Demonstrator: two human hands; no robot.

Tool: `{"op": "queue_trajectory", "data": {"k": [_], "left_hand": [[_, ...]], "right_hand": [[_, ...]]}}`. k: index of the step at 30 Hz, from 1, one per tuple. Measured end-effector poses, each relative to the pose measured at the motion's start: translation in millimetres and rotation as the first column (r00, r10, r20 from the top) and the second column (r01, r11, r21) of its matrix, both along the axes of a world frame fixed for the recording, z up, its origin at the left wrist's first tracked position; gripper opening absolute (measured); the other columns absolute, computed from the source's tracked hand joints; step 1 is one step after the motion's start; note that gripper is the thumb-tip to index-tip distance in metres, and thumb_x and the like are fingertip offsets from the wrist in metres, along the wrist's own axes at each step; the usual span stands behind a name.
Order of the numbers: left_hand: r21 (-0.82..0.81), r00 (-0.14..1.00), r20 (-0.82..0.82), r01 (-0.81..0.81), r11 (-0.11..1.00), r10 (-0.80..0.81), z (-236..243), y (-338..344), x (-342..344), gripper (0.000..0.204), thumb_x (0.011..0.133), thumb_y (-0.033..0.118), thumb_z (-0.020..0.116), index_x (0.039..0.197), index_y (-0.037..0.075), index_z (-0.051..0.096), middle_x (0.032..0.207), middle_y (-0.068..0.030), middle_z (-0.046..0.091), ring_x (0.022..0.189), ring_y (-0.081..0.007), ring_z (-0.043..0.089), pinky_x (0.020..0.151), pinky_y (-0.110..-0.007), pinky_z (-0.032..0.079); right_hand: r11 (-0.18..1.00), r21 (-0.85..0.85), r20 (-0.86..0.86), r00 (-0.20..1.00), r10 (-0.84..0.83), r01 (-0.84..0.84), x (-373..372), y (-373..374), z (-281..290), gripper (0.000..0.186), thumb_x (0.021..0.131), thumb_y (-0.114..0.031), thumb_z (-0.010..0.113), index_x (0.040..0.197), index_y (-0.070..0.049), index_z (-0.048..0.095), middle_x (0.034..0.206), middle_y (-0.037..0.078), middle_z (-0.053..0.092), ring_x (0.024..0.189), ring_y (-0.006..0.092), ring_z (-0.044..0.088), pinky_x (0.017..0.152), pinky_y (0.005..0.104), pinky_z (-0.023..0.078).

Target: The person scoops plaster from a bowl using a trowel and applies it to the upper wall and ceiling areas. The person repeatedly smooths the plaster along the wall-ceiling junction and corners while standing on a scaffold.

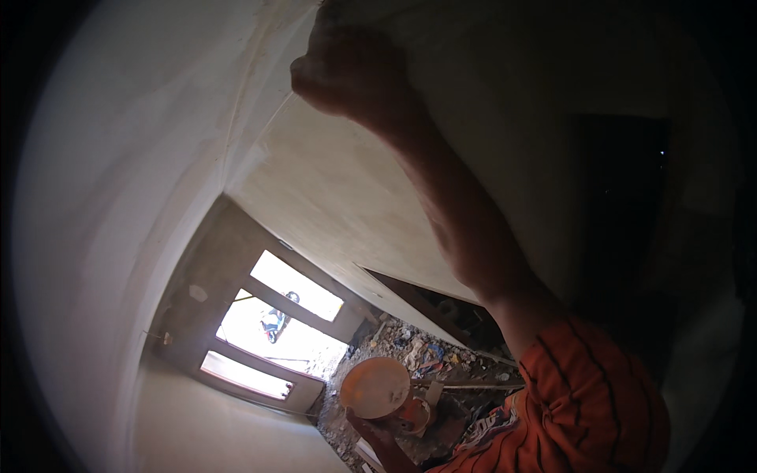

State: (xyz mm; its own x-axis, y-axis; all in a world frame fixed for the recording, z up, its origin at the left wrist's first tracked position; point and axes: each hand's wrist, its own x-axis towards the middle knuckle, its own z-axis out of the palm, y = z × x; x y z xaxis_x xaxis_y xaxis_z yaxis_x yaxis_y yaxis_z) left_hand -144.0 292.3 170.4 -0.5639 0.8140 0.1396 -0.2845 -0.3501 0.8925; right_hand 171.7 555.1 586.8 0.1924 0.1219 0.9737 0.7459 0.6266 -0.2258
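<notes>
My right arm is raised high, and my right hand is closed in a fist against the seam where the pale wall meets the ceiling. Whatever it grips lies in shadow at the upper edge, and I cannot make it out. Low in the view, my left hand holds the rim of a round orange basin. Whitish residue coats the inside of the basin.
Rubble and scraps cover the floor below. An orange bucket stands beneath the basin. Bright window openings pierce the far wall, with a motorcycle outside. A dark doorway is at right.
</notes>
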Motion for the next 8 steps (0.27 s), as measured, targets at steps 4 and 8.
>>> {"op": "queue_trajectory", "data": {"k": [4,8], "left_hand": [[-0.001,0.998,0.059,0.021,1.000,-0.021,3,0,5,0.066,0.093,0.054,0.044,0.140,0.008,0.040,0.134,-0.0129,0.048,0.123,-0.0285,0.049,0.100,-0.047,0.044],[-0.035,0.998,-0.017,-0.062,0.997,0.062,-7,3,-2,0.074,0.089,0.061,0.045,0.141,0.009,0.039,0.137,-0.0133,0.046,0.126,-0.0299,0.047,0.102,-0.050,0.042]], "right_hand": [[0.968,-0.252,-0.074,0.997,-0.014,-0.005,-12,-31,-8,0.054,0.079,-0.022,0.056,0.126,0.005,0.049,0.087,0.022,0.068,0.085,0.0334,0.068,0.078,0.0443,0.054],[0.975,-0.223,-0.094,0.996,-0.002,-0.019,11,-24,-21,0.070,0.079,-0.021,0.056,0.142,0.000,0.037,0.090,0.021,0.070,0.085,0.0337,0.069,0.081,0.0448,0.054]]}}
